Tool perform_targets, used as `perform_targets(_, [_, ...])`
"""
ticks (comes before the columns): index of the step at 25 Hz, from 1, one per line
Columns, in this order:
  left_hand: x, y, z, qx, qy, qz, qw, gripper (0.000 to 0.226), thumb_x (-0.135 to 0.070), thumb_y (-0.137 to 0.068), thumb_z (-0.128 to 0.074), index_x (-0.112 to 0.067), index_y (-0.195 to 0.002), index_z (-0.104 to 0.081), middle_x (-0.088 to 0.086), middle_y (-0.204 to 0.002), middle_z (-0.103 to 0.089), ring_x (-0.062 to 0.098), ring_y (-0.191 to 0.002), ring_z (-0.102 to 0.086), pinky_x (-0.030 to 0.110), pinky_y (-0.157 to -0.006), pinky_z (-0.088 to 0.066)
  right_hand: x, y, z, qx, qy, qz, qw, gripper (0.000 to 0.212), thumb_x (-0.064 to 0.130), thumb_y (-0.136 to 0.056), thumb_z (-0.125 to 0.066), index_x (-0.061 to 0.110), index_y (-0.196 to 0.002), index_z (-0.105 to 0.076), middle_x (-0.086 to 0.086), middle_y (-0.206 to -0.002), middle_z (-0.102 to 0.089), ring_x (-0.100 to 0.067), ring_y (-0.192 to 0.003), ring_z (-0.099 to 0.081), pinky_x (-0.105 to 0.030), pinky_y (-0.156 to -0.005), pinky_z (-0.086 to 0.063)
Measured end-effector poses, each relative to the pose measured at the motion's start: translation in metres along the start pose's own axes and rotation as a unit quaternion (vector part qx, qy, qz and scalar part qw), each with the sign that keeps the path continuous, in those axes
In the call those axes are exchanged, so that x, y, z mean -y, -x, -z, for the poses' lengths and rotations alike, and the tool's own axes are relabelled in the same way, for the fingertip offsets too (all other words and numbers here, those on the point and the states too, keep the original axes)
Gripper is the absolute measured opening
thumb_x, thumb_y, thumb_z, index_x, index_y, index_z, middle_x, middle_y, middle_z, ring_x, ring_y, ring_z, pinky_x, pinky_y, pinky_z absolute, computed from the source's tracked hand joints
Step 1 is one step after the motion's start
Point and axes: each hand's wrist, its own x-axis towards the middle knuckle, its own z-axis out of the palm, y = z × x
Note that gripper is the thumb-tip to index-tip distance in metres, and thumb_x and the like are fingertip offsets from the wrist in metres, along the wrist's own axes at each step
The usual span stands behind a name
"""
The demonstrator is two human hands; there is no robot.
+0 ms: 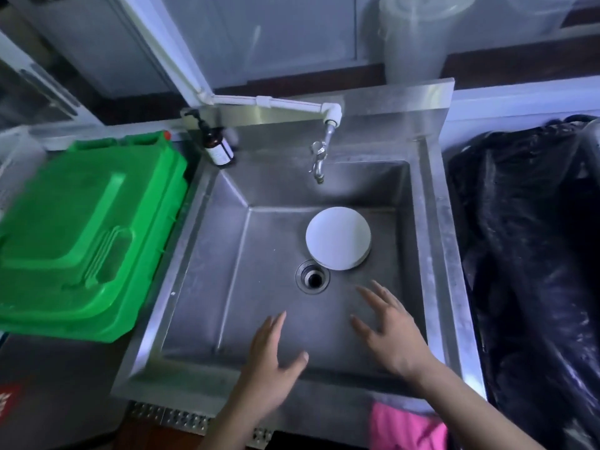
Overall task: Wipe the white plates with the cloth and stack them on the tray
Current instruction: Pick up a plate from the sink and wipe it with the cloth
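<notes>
Both hands reach over a steel sink, each grip spread and holding nothing. The left hand (271, 355) hovers over the near part of the basin, fingers straight and pointing away from the person. The right hand (388, 332) lies further in, fingers fanned toward the far right.

The plates (337, 237) lie ahead of both hands, on the sink floor toward the far right; a second rim showing under the top one suggests a short stack of at least two, though the count cannot be told. Being round, the stack has no long axis. It sits just beyond the drain (312, 277), touching or nearly overlapping its far edge. The right hand is the nearer of the two, with bare floor between fingertips and stack, so a reach forward and slightly left looks the likely next move.

The sink (207, 254) holds only the stack. A tap (319, 157) hangs over its far side, and a brown bottle (218, 147) stands at the far left corner. A green bin lid (84, 235) lies to the left, a black bag (526, 241) to the right. A pink cloth (406, 427) shows below the near rim. No tray is in view.
</notes>
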Motion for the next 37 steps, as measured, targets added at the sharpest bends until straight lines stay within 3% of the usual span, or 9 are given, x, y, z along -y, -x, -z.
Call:
perform_targets(6, [0.02,-0.141,0.002,0.135,-0.051,0.044,0.989,0.084,-0.039,-0.096,-0.065,-0.025,-0.162,-0.014,-0.004,-0.17,-0.012,0.011,-0.155,-0.012,0.029,-0.124,-0.014,-0.035,-0.065,-0.015,0.032,-0.009,-0.108,0.994,0.06,0.048,-0.091,-0.064,0.037,-0.147,-0.045,0.009,-0.159,-0.032,-0.014,-0.146,-0.032,-0.036,-0.116,-0.032])
perform_targets(9, [0.009,-0.224,-0.005,0.144,-0.028,0.044,0.988,0.071,-0.026,-0.098,-0.064,-0.015,-0.159,-0.028,-0.005,-0.159,-0.034,0.016,-0.149,-0.029,0.017,-0.109,-0.024,-0.034,-0.116,-0.018,0.03,-0.104,-0.199,0.974,0.04,0.031,-0.092,-0.07,0.03,-0.13,-0.057,0.008,-0.131,-0.056,-0.015,-0.118,-0.058,-0.025,-0.094,-0.049])
perform_targets(12, [0.002,-0.307,-0.019,0.123,0.02,0.079,0.989,0.049,-0.014,-0.094,-0.063,-0.014,-0.142,-0.054,0.003,-0.141,-0.057,0.025,-0.125,-0.055,0.022,-0.088,-0.038,-0.044,-0.194,-0.024,-0.017,-0.234,-0.291,0.928,0.019,0.014,-0.092,-0.069,0.013,-0.111,-0.067,-0.015,-0.111,-0.07,-0.033,-0.099,-0.068,-0.045,-0.086,-0.055])
perform_targets(15, [0.002,-0.366,-0.033,0.094,0.094,0.118,0.984,0.036,-0.002,-0.088,-0.06,-0.028,-0.112,-0.053,-0.004,-0.106,-0.064,0.019,-0.093,-0.056,0.022,-0.071,-0.041,-0.059,-0.267,-0.026,-0.067,-0.322,-0.382,0.864,0.055,0.035,-0.083,-0.072,0.012,-0.13,-0.057,-0.012,-0.125,-0.062,-0.031,-0.108,-0.06,-0.051,-0.096,-0.052])
perform_targets(19, [-0.001,-0.407,-0.044,0.068,0.173,0.166,0.968,0.023,-0.001,-0.079,-0.053,-0.01,-0.097,-0.065,0.001,-0.08,-0.061,0.023,-0.072,-0.057,0.015,-0.041,-0.038,-0.061,-0.318,-0.035,-0.076,-0.431,-0.438,0.785,0.04,0.053,-0.087,-0.057,0.02,-0.11,-0.062,-0.005,-0.088,-0.066,-0.029,-0.071,-0.063,-0.038,-0.061,-0.054])
perform_targets(27, [-0.01,-0.395,-0.044,0.035,0.274,0.16,0.948,0.041,-0.015,-0.058,-0.052,-0.01,-0.096,-0.066,0.007,-0.098,-0.067,0.026,-0.078,-0.058,0.024,-0.061,-0.044,-0.05,-0.322,-0.037,-0.088,-0.446,-0.459,0.764,0.042,0.054,-0.093,-0.049,0.023,-0.116,-0.064,-0.005,-0.102,-0.067,-0.031,-0.088,-0.065,-0.038,-0.059,-0.049])
perform_targets(30, [-0.022,-0.368,-0.041,0.007,0.281,0.1,0.954,0.037,-0.017,-0.062,-0.053,-0.02,-0.096,-0.065,0.01,-0.116,-0.064,0.02,-0.081,-0.06,0.021,-0.054,-0.043,-0.047,-0.307,-0.032,-0.151,-0.478,-0.413,0.761,0.037,0.049,-0.092,-0.05,0.022,-0.106,-0.071,-0.001,-0.102,-0.073,-0.027,-0.094,-0.069,-0.037,-0.077,-0.054])
perform_targets(33, [-0.028,-0.33,-0.037,-0.045,0.36,0.049,0.931,0.027,-0.006,-0.068,-0.052,-0.016,-0.092,-0.06,0.0,-0.092,-0.065,0.014,-0.07,-0.054,0.019,-0.052,-0.04,-0.037,-0.274,-0.03,-0.247,-0.483,-0.334,0.771,0.042,0.05,-0.092,-0.053,0.026,-0.123,-0.069,0.004,-0.113,-0.074,-0.018,-0.106,-0.07,-0.034,-0.092,-0.055])
perform_targets(37, [-0.03,-0.276,-0.039,-0.103,0.476,0.06,0.871,0.054,-0.001,-0.069,-0.05,-0.024,-0.118,-0.045,0.001,-0.112,-0.065,0.007,-0.09,-0.062,0.021,-0.078,-0.05,0.005,-0.203,-0.036,-0.315,-0.48,-0.204,0.793,0.017,0.031,-0.104,-0.046,0.029,-0.106,-0.063,0.022,-0.093,-0.067,0.012,-0.081,-0.063,-0.002,-0.065,-0.047])
